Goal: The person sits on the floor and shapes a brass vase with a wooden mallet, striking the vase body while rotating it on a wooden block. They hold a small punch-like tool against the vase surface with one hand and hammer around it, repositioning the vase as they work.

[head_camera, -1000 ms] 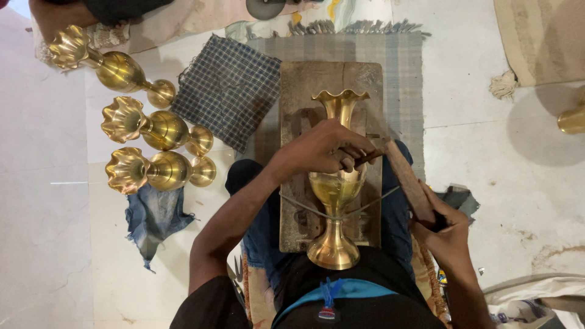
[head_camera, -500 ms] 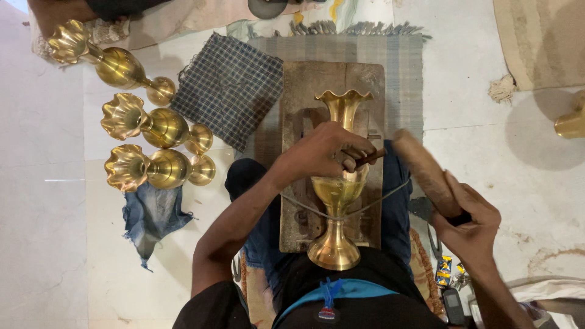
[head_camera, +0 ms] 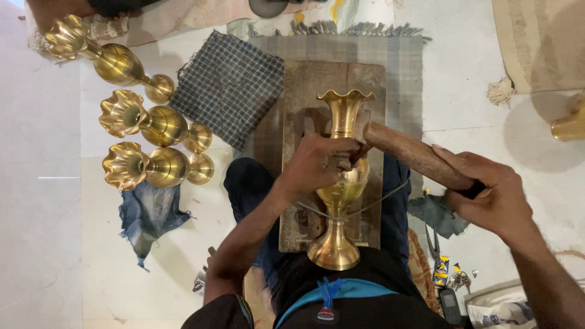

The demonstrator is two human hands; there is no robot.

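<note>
The brass vase (head_camera: 341, 183) on the brown wooden board (head_camera: 304, 91) shines golden yellow, as do three fluted brass vases (head_camera: 146, 125) lying at left. A cloth (head_camera: 231, 85) of fine dark blue and white checks lies at far left of the board. The mat (head_camera: 402, 67) under the board has grey and beige stripes. A faded blue denim rag (head_camera: 149, 213) lies near left. The wooden mallet (head_camera: 414, 155) is reddish brown. The floor (head_camera: 55, 244) is pale white.

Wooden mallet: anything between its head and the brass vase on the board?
Nothing visible. The wooden mallet, held in the right hand, has its head right at the brass vase neck. Only the left hand, gripping something small and dark on the vase, sits beside that spot.
</note>
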